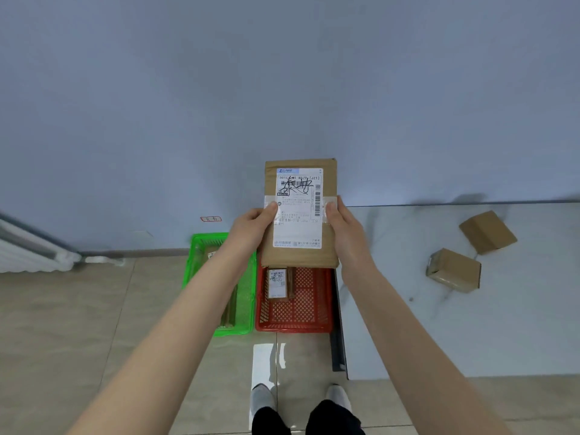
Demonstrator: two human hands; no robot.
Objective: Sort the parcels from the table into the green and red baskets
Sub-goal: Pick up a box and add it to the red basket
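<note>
I hold a flat brown cardboard parcel (300, 211) upright in front of me, its white shipping label facing me. My left hand (251, 226) grips its left edge and my right hand (343, 229) grips its right edge. Below it on the floor stand the green basket (201, 243) on the left and the red basket (301, 309) on the right. A small labelled parcel (279, 283) lies in the red basket. A brown parcel (230, 312) lies in the green basket, partly hidden by my left forearm. Two brown boxes (487, 231) (455, 270) rest on the white table (455, 324) at right.
The table's dark edge (337, 324) runs right beside the red basket. A radiator (31, 249) sits at the far left by the wall. A small red-outlined tag (211, 219) is on the wall above the green basket. My feet (301, 403) stand on the tiled floor.
</note>
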